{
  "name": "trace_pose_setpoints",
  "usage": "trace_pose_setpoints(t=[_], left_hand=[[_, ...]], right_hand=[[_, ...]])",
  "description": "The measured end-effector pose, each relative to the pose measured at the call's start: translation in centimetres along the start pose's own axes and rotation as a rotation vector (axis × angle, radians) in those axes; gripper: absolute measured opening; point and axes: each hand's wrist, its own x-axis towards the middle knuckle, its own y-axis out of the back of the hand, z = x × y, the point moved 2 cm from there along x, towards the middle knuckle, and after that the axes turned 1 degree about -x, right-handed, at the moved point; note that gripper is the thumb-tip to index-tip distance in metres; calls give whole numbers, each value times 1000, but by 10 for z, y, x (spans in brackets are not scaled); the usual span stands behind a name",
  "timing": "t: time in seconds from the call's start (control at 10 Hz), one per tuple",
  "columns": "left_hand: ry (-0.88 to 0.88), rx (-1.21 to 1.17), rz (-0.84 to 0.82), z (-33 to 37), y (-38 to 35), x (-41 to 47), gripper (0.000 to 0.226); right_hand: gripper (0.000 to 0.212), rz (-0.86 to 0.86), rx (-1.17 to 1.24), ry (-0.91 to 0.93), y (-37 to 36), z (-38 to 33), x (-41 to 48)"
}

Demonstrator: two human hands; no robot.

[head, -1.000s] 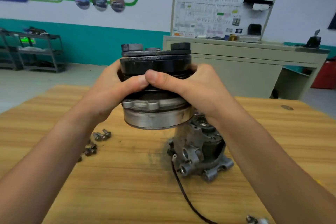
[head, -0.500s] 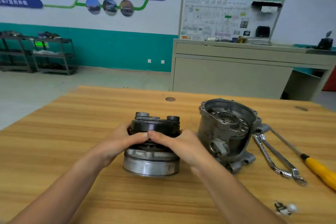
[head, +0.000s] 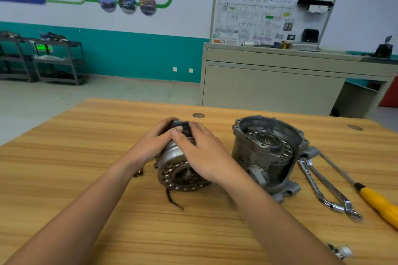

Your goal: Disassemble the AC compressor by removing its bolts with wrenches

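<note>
We have the compressor pulley section (head: 179, 171) lying on its side at the centre of the frame on the wooden table (head: 86, 178). Its drilled metal face points toward the lower edge and its black pulley end points away. Our left hand (head: 155, 144) grips the far end, fingers curled around the black rim. Our right hand (head: 204, 157) lies over the top of the part with its fingers nearly straight and the thumb pressed against the metal beside the left thumb. A short black wire (head: 173, 200) trails from under the drilled face onto the table.

Just right of the hands stands the compressor housing (head: 267, 153), its open end tilted toward us and apart from the pulley section. Two wrenches (head: 323, 187) lie crossed to the right of the housing, with a yellow-handled screwdriver (head: 379, 202) beside them at the right edge. A few small loose fasteners (head: 340, 251) sit blurred in the lower right corner. A wiring training board (head: 271, 13) stands on a grey cabinet (head: 280, 84) at the upper right.
</note>
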Motion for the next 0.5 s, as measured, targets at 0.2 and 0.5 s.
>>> trace_pose_setpoints(t=[0.2,0.5], left_hand=[[129,87,-16,-10,5,34,23],[59,237,143,-6,19,20,30]], right_hand=[[81,-13,-186,-85,15,-9,18],[46,219,-264,209,66,-32,-61]])
